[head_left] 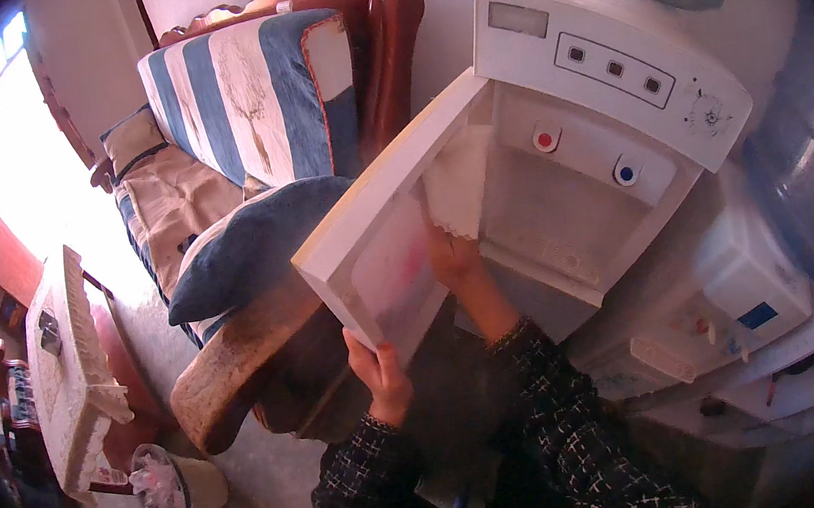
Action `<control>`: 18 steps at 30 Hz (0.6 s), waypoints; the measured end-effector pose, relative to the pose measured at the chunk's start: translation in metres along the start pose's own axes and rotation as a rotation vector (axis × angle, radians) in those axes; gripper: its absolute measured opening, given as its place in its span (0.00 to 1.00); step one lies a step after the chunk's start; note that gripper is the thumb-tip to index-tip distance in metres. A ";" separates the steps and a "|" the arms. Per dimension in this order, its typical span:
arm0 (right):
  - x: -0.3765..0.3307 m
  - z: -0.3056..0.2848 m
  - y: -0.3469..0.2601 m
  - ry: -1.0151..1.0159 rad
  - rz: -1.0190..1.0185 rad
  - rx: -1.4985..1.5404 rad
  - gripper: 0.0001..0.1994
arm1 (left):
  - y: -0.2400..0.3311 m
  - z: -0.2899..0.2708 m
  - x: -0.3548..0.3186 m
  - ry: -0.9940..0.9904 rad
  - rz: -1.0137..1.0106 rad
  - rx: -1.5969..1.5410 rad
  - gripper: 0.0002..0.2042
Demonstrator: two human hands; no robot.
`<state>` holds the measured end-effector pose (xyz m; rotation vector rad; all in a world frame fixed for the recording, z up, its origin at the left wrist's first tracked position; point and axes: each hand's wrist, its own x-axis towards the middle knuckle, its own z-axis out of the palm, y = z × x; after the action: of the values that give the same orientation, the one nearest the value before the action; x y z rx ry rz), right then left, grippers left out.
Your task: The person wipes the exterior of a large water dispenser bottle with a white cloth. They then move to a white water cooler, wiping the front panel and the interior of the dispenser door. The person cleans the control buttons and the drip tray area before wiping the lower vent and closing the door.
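A white water dispenser [615,95] stands in front of me, with red and blue taps inside its recess. Its door [384,181] is swung out to the left. My left hand [380,372] grips the door's lower free edge, thumb on the inner side. Up against the inner face of the door, near the hinge, my right hand [461,266] is closed on a white cloth [460,180]. Part of that hand's fingers is hidden behind the cloth. A pinkish patch shows on the door panel between my hands.
Behind the door are a striped sofa [239,98], a blue cushion [251,247] and a wooden armrest [240,373]. A waste bin [198,488] and a cloth-covered table [65,383] stand at left. At right are a white box [757,284] and a large blue bottle [807,148].
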<state>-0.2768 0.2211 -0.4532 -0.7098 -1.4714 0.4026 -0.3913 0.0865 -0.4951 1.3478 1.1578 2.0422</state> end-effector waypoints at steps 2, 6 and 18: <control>0.002 -0.007 0.015 0.056 0.017 -0.161 0.19 | -0.011 -0.002 -0.005 -0.044 -0.004 0.000 0.23; -0.002 -0.024 0.034 -0.082 0.343 -0.450 0.24 | -0.001 0.007 -0.006 -0.012 0.063 -0.005 0.24; -0.116 0.002 0.019 -0.002 0.597 -0.114 0.19 | -0.002 0.014 -0.004 -0.013 0.064 -0.094 0.19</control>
<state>-0.2857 0.1607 -0.5536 -1.2444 -1.2709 0.7762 -0.3770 0.0909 -0.4966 1.3671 1.0115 2.1019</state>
